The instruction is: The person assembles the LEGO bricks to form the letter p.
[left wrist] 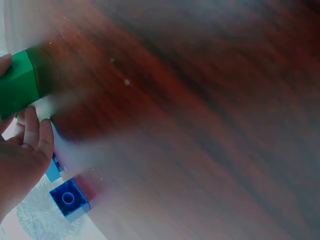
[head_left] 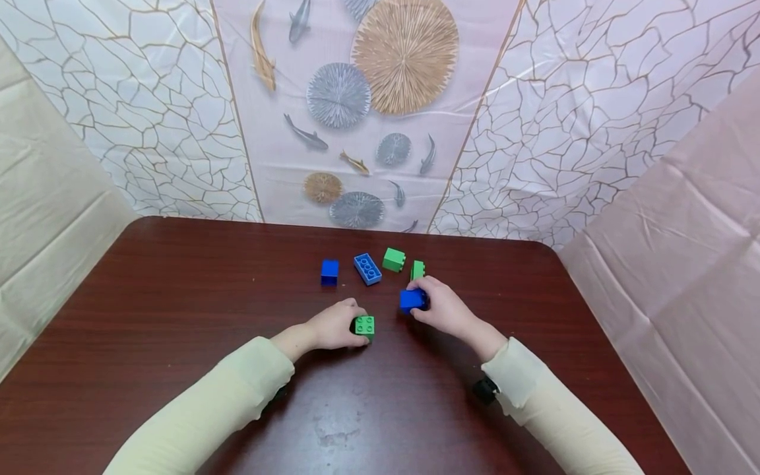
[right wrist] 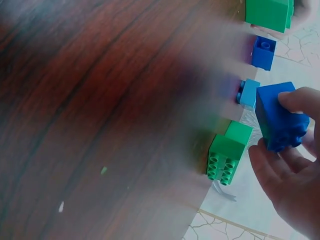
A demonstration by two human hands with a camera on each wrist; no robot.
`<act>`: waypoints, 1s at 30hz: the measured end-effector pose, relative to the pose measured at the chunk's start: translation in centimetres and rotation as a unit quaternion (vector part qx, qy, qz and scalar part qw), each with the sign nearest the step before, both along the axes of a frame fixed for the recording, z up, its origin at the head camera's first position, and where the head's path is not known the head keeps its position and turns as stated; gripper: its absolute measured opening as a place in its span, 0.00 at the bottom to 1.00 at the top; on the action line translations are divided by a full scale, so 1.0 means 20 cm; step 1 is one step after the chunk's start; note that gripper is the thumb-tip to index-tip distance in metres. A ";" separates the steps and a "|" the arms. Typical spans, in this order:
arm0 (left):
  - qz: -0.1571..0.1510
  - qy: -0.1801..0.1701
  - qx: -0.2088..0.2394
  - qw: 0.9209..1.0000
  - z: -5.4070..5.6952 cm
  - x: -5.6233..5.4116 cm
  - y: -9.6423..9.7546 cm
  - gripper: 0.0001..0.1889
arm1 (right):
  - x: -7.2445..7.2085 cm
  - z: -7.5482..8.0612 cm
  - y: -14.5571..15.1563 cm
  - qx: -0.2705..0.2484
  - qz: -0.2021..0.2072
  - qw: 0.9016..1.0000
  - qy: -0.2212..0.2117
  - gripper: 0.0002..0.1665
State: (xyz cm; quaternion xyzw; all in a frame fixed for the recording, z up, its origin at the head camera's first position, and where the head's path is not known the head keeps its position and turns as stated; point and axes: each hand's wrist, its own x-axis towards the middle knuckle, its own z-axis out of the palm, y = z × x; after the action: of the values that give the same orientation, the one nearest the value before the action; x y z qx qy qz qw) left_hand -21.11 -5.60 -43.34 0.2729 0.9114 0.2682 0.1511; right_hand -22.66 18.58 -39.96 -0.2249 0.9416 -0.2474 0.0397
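My left hand [head_left: 337,325] grips a green toy brick [head_left: 365,324], its studs facing up in the head view. To the right, my right hand [head_left: 446,305] holds a dark blue brick [head_left: 411,301] between thumb and fingers, its studs turned toward the palm. In the right wrist view that blue brick [right wrist: 281,112] shows its smooth sides, with the thumb on top. Just behind the right hand stands a green brick [head_left: 418,270], partly covered by the fingers. The left wrist view shows the held green brick [left wrist: 19,84] at its left edge.
Beyond the hands lie a dark blue brick [head_left: 329,272], a lighter blue brick [head_left: 367,269] with its hollow underside showing, and another green brick [head_left: 394,259]. All rest on the dark wooden table [head_left: 178,297]. A patterned curtain [head_left: 356,178] hangs behind the table's far edge.
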 end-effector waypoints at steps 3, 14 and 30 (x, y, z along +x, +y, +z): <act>-0.005 -0.003 0.010 1.000 0.01 0.01 -0.01 0.25 | 0.00 0.00 0.00 -0.013 0.005 1.000 -0.006 0.25; 0.046 -0.048 0.109 0.992 -0.01 0.02 -0.06 0.18 | 0.01 0.01 0.00 -0.103 -0.027 0.993 -0.042 0.22; 0.057 -0.040 0.128 0.989 -0.02 0.02 -0.07 0.13 | 0.05 0.07 -0.08 -0.166 -0.023 0.984 -0.065 0.23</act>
State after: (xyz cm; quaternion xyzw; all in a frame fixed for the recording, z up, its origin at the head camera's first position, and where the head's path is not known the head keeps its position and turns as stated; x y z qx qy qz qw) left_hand -20.73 -6.94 -43.78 0.2266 0.8770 0.4014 0.1354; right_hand -21.61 16.92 -38.57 -0.1905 0.8876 -0.4154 0.0575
